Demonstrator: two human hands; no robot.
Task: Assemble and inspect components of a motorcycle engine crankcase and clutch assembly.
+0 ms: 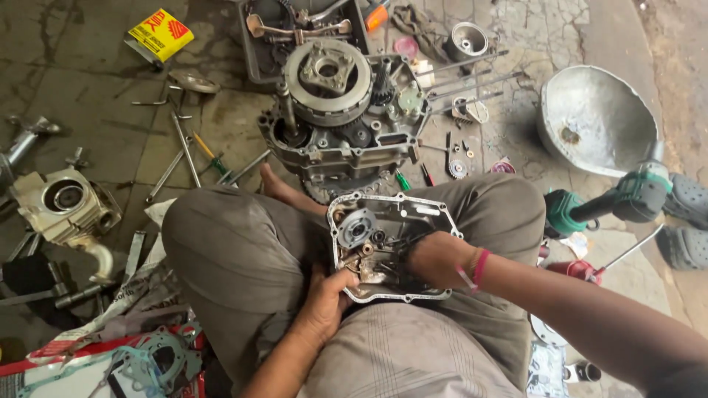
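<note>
I sit cross-legged with a grey metal engine side cover [424, 210] resting on my lap, its inner side up. My left hand [324, 302] grips the cover's near left edge with the thumb on its rim. Inside the cover, my right hand [435, 258] reaches in with fingers curled among the small oily parts; whether it holds anything is hidden. A round bearing housing [357, 228] sits in the cover's left part. On the floor just beyond my knees stands the open engine case [339, 140] with its round clutch [328, 77] on top.
A cylinder block [63, 206] lies at left, with wrenches and screwdrivers [181, 158] scattered on the cracked floor. At right sit a metal bowl [597, 121] and a green power tool [612, 203]. Gaskets [158, 361] lie at bottom left, a yellow box [160, 35] at the far left.
</note>
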